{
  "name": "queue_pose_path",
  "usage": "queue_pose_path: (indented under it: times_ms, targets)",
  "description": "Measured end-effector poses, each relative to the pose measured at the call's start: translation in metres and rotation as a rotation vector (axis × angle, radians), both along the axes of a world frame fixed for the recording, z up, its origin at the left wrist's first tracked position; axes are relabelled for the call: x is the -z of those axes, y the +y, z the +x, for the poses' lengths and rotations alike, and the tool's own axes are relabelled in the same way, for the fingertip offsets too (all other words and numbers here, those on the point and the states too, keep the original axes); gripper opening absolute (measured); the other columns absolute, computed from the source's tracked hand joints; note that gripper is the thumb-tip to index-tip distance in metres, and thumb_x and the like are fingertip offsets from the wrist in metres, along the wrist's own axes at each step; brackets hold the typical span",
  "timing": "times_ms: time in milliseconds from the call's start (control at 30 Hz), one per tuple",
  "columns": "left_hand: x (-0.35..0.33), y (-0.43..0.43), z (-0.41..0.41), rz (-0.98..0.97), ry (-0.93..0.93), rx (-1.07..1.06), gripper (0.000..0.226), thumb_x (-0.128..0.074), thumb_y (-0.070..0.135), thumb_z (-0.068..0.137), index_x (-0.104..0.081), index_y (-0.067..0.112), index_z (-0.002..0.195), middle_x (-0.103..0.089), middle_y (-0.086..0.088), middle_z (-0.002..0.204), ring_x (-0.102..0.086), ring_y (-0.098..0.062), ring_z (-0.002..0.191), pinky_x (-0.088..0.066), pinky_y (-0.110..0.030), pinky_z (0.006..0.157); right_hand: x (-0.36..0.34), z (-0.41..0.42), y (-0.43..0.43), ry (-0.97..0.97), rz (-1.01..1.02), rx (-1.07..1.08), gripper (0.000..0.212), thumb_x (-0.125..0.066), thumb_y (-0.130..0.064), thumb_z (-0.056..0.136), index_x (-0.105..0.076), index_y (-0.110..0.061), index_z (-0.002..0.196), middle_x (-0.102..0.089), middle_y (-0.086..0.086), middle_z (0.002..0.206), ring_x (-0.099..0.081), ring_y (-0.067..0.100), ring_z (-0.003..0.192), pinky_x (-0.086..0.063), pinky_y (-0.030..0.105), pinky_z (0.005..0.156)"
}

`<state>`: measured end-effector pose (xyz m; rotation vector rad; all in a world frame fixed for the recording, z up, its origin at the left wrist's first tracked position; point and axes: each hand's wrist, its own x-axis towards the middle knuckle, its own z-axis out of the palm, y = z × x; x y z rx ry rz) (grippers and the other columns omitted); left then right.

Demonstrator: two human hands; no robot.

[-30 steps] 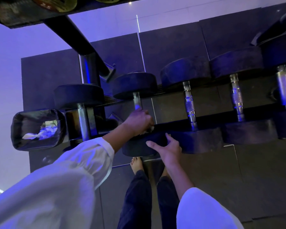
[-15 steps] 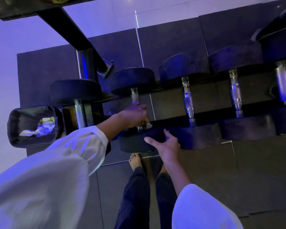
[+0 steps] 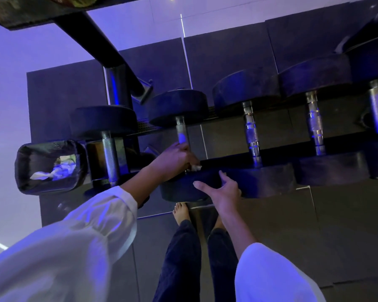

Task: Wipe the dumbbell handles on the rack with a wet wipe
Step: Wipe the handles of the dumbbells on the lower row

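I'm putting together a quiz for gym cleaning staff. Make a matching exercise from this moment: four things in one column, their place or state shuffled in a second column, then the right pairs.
Column 1
1. left hand
2. right hand
3. wet wipe
4. black bin

Column 2
A. holds crumpled wipes
B. fingers spread against the near dumbbell head
C. curled round a dumbbell handle
D. white, peeking out beneath gripping fingers

Pairs: 1-C, 2-B, 3-D, 4-A

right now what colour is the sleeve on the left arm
The loose fabric sleeve is white, tinted blue by lighting; head view.
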<state>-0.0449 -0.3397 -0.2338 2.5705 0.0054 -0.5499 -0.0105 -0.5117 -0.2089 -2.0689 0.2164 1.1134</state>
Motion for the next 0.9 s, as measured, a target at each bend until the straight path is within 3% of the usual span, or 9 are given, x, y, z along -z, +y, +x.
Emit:
queue_pose_path:
  times_ms: [100,233,367,433,500,600,667,800,900]
  targets:
    - [-0.001,0.004,-0.024,-0.147,-0.047,-0.216,0.032,-0.058,-0.005,0.082,-0.069,0.009,0.108,-0.069,-0.007,0.109,-0.062,-0.024,0.104,-0.043,-0.026,0.088,0.0,-0.001,0.0,0.004,0.0,0.011,0.091,-0.083,-0.033,0.064,-0.038,-0.012,0.14,-0.043,0.009,0.143,-0.037,0.023,0.134,-0.035,0.035,0.104]
    - [-0.005,0.0,-0.044,-0.2,0.127,-0.653,0.032,-0.054,-0.006,0.083,-0.069,0.009,0.107,-0.068,-0.003,0.097,-0.06,-0.012,0.091,-0.036,-0.007,0.07,-0.003,-0.001,0.001,0.017,0.011,0.007,0.091,-0.082,-0.032,0.065,-0.037,-0.011,0.141,-0.041,0.01,0.144,-0.036,0.023,0.135,-0.035,0.035,0.105]
    - [-0.007,-0.004,-0.04,-0.404,0.299,-0.872,0.02,-0.07,0.031,0.08,-0.071,0.013,0.091,-0.066,-0.003,0.079,-0.058,-0.011,0.077,-0.046,-0.023,0.069,-0.004,0.001,0.002,0.008,-0.003,-0.001,0.09,-0.082,-0.032,0.066,-0.037,-0.011,0.141,-0.042,0.009,0.144,-0.036,0.023,0.134,-0.035,0.033,0.103]
    - [-0.005,-0.006,-0.039,-0.379,0.297,-0.896,0.021,-0.074,0.036,0.076,-0.067,0.018,0.084,-0.062,0.005,0.071,-0.055,0.0,0.066,-0.042,-0.01,0.057,-0.004,0.001,0.002,0.011,-0.002,0.004,0.09,-0.082,-0.033,0.065,-0.038,-0.011,0.141,-0.042,0.009,0.143,-0.036,0.024,0.134,-0.035,0.034,0.103]
    - [-0.003,-0.005,-0.034,-0.407,0.178,-1.065,0.016,-0.075,0.025,0.077,-0.067,0.014,0.084,-0.06,0.009,0.068,-0.056,0.002,0.061,-0.041,-0.006,0.053,-0.006,0.0,0.002,0.006,-0.005,-0.008,0.091,-0.082,-0.034,0.065,-0.038,-0.011,0.141,-0.042,0.009,0.144,-0.036,0.024,0.134,-0.035,0.035,0.104]
    - [0.003,0.004,-0.009,-0.691,-0.128,-1.58,0.007,-0.069,0.008,0.081,-0.063,0.011,0.081,-0.06,-0.001,0.072,-0.062,-0.015,0.072,-0.052,-0.028,0.066,-0.006,0.001,0.001,0.008,-0.004,-0.001,0.09,-0.082,-0.034,0.065,-0.038,-0.011,0.14,-0.042,0.009,0.144,-0.035,0.024,0.135,-0.034,0.035,0.104]
    - [0.008,0.003,0.012,-0.706,-0.296,-1.654,0.008,-0.068,0.004,0.081,-0.061,0.009,0.082,-0.061,-0.005,0.073,-0.061,-0.011,0.067,-0.052,-0.029,0.068,-0.007,0.001,0.002,0.011,-0.004,-0.002,0.09,-0.081,-0.033,0.065,-0.038,-0.012,0.14,-0.042,0.01,0.143,-0.035,0.024,0.135,-0.034,0.036,0.104]
    - [0.021,-0.013,0.041,-0.38,-0.354,-1.73,0.012,-0.068,0.011,0.08,-0.068,0.003,0.09,-0.07,-0.012,0.086,-0.061,-0.017,0.075,-0.044,-0.024,0.069,-0.008,0.002,0.003,-0.014,-0.039,-0.005,0.089,-0.082,-0.034,0.064,-0.04,-0.011,0.139,-0.044,0.009,0.142,-0.036,0.023,0.135,-0.034,0.033,0.102]
    - [0.028,-0.011,0.045,-0.614,-0.427,-1.972,0.008,-0.061,0.001,0.083,-0.065,0.007,0.086,-0.066,-0.011,0.074,-0.055,-0.018,0.063,-0.048,-0.028,0.059,-0.007,0.003,0.003,-0.005,-0.045,-0.005,0.09,-0.083,-0.034,0.064,-0.04,-0.011,0.139,-0.044,0.007,0.142,-0.036,0.023,0.134,-0.035,0.031,0.1]
